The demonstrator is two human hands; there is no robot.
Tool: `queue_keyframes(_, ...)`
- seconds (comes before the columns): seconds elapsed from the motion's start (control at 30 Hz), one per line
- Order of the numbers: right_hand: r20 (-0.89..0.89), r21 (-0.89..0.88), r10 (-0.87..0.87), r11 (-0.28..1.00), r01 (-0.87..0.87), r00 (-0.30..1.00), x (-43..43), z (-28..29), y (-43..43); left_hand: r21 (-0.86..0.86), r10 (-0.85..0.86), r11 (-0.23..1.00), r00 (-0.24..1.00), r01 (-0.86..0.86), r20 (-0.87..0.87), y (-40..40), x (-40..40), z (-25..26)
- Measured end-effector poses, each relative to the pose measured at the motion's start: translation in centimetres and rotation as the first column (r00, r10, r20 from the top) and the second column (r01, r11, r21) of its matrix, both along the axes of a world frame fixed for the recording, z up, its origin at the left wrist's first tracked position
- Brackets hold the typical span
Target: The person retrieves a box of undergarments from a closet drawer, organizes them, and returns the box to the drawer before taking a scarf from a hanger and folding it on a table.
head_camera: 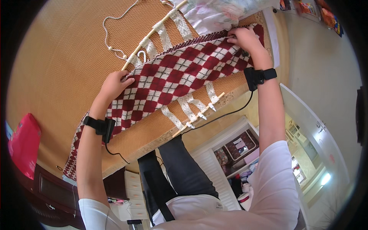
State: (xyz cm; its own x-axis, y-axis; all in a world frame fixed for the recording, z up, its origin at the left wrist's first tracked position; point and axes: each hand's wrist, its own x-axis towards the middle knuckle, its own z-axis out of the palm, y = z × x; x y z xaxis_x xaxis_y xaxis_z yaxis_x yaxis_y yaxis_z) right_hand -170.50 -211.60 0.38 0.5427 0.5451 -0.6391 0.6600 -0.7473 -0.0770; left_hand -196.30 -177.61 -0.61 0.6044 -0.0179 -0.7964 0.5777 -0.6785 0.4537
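A red and white argyle knitted scarf [172,74] lies across a woven mat, over several white lace strips [185,107]. My left hand [116,83] pinches the scarf's upper edge near its middle-left. Towards the far right end my right hand [244,38] pinches the same upper edge, where a darker underside shows. The lace strips run between two thin wooden rods: the upper rod [155,31] passes beyond the scarf, close to my left hand, and the lower rod [198,116] lies at the mat's near edge with small white clips. A white hook [141,54] shows behind the scarf's edge.
The woven mat [72,66] covers a bed-like surface with a patterned border. A beaded white cord [106,31] lies beyond my left hand. Floral fabric [212,14] rests at the top. A pink bag [26,146] hangs at far left; an open shelf [235,161] stands below right.
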Motion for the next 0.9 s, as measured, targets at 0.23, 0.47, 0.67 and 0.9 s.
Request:
queue_keyframes(0.23,0.137,0.313,-0.129,0.946,0.081,0.982,0.4,-0.9,-1.5,-0.005,0.021,1.000,0.996,-0.020,0.082,-0.2,-0.3,-0.1)
queue_keyframes(0.47,0.313,0.349,-0.103,0.937,-0.013,0.944,0.4,-2.8,-3.1,0.037,-0.002,0.999,0.997,-0.001,0.076,-0.5,-0.1,-0.1)
queue_keyframes(0.67,0.413,0.226,-0.043,0.972,-0.057,0.910,3.5,-1.6,-7.3,0.024,0.006,1.000,0.998,-0.007,0.061,-0.3,-0.4,-0.2)
queue_keyframes(0.9,0.295,0.314,-0.378,0.906,0.285,0.877,7.7,-1.9,-11.9,-0.001,0.010,1.000,1.000,-0.010,0.014,-0.6,0.5,0.2)
